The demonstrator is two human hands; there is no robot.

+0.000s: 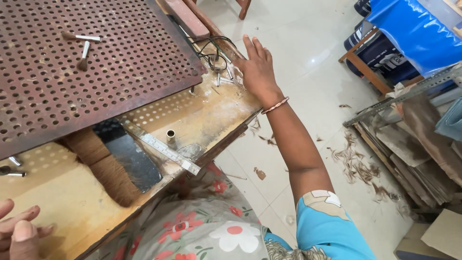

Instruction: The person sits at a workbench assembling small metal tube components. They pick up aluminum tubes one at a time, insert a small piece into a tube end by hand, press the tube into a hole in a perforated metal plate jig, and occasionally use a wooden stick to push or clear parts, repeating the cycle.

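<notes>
Toward the upper middle of the frame the right hand (257, 67) is stretched out flat, fingers spread and holding nothing, its fingertips over a scatter of small metal ferrules (226, 77) lying on the far edge of the table (72, 212), just beside a tangle of thin dark wire (209, 48). Those little tubes look light, stiff and smooth, so I would judge them slippery and apt to roll; pinching one across its middle between thumb and forefinger seems the surest hold. The left hand (17, 228) sits at the lower left corner, fingers loosely curled and, as far as I can tell, empty, resting at the table's near edge.

A rusty perforated metal sheet (96, 62) fills the upper left, with two small finished brushes (83, 48) lying on it, light things best taken by their pale handles rather than the soft bristle tips. Below it lie a bundle of brown fibre (103, 166), a steel ruler (168, 151) and a short brass tube (170, 136) standing upright. Fibre clippings litter the floor (356, 159) at right.
</notes>
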